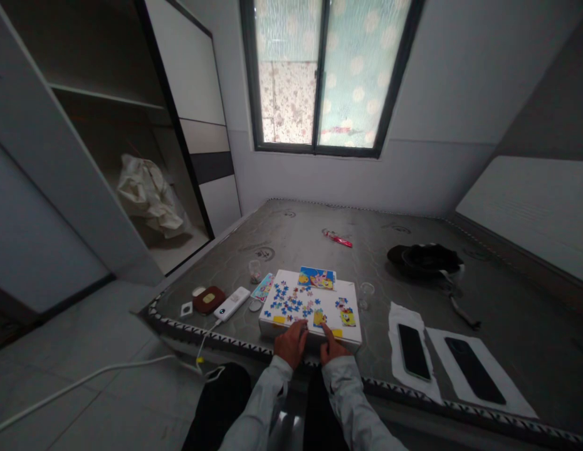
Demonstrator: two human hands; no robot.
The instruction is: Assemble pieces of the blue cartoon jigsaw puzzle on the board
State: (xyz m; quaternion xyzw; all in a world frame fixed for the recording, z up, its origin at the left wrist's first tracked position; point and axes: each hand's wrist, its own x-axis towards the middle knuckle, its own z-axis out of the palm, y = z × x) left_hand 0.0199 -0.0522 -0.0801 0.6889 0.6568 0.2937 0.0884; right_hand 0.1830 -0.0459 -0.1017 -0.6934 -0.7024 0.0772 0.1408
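Observation:
Loose jigsaw pieces [291, 302] are scattered over the left and middle of a white box [291, 277]. A partly joined yellow section [320, 317] lies near the box's front edge, and another joined section [348, 317] lies to its right. At the back of the box rests a colourful picture card [316, 277]. My left hand [290, 344] is at the front edge, its fingers drawn together; anything between them is too small to make out. My right hand [333, 346] has its index finger stretched out, touching or just beside the yellow section.
Left of the box are a white power strip [232, 304] with a cable, a brown case [209, 300], and a small clear container [254, 272]. Another clear container [366, 295] stands right. Two phones [414, 352] lie on white sheets, below a black cap [425, 259].

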